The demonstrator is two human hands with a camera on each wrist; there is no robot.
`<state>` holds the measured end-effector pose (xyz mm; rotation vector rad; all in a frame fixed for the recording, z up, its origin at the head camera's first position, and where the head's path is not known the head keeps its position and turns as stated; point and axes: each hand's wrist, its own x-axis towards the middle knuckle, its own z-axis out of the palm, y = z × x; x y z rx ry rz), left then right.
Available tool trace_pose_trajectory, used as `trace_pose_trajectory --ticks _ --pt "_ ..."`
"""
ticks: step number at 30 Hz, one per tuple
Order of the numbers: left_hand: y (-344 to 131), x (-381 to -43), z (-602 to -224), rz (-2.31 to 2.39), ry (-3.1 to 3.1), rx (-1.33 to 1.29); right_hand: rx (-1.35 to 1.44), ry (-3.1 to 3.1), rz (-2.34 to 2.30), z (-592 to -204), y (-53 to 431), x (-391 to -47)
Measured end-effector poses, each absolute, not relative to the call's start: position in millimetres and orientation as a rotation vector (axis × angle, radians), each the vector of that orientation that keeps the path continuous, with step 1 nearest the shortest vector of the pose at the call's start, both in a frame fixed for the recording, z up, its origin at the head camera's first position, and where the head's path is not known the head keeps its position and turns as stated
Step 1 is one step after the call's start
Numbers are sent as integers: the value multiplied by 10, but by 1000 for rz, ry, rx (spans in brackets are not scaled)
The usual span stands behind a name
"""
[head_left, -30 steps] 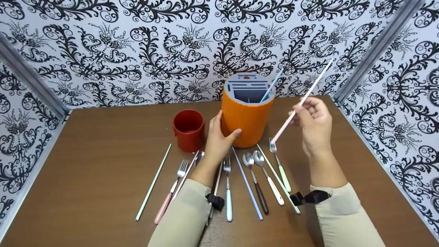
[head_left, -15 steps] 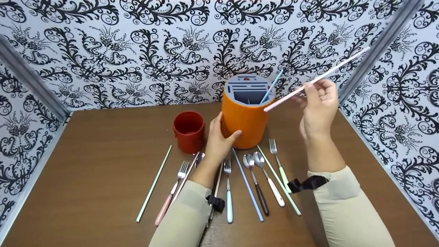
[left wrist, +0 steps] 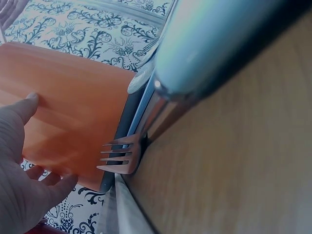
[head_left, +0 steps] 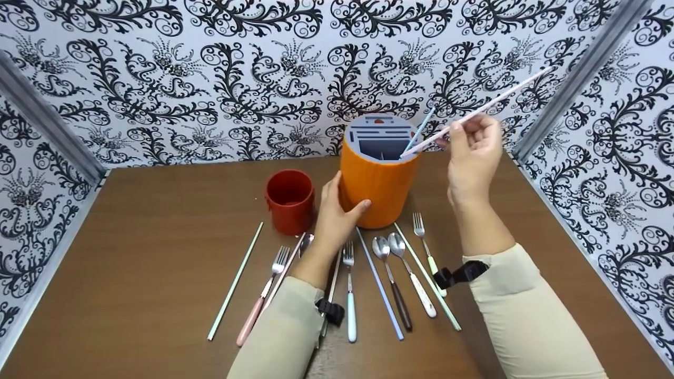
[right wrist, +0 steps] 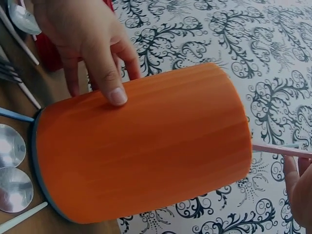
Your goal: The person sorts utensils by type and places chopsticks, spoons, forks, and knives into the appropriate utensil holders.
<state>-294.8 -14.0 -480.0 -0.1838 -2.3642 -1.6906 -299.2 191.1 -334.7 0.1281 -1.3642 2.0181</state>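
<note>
In the head view an orange utensil holder (head_left: pixel 376 192) with a grey slotted top stands upright near the back wall. My left hand (head_left: pixel 337 216) grips its left side, thumb in front and fingers around the side. My right hand (head_left: pixel 476 158) pinches a pale pink chopstick (head_left: pixel 495 102) to the right of the holder. The chopstick slants, its lower end at the right part of the holder's top opening; whether it touches the rim I cannot tell. A light blue chopstick (head_left: pixel 421 126) leans out of the same opening. In the right wrist view the pink chopstick (right wrist: pixel 273 149) shows beside the holder's top.
A red cup (head_left: pixel 290 202) stands left of the holder. Across the table in front lie a green chopstick (head_left: pixel 236 281), a pink-handled fork (head_left: pixel 263 295), a blue-handled fork (head_left: pixel 351 295), a blue chopstick (head_left: pixel 380 284), two spoons (head_left: pixel 392 281) and a green-handled fork (head_left: pixel 419 225). Patterned walls surround the table.
My right hand has risen and then moved left, tilting the pink chopstick flatter and bringing its lower end from near the green-handled fork to the holder's top. My left hand stays put.
</note>
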Motion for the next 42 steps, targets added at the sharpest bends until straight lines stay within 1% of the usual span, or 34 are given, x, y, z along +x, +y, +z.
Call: trace_pose_trajectory --ticks 14,20,28,42 --pt "-147 -2928 -4802 -1685 -2368 -176 162 -1561 1939 -3538 1798 -3126" --pt "-143 -2934 -4822 -1642 -2348 -201 148 -1723 1811 -3612 1801 -3195" --pt "-143 -2946 -4812 -1652 -2343 -201 97 -1947 1644 -3572 1821 -3215" --pt "-137 -2951 -4821 -1663 -2347 -191 43 -2110 1606 -3507 1848 -3227"
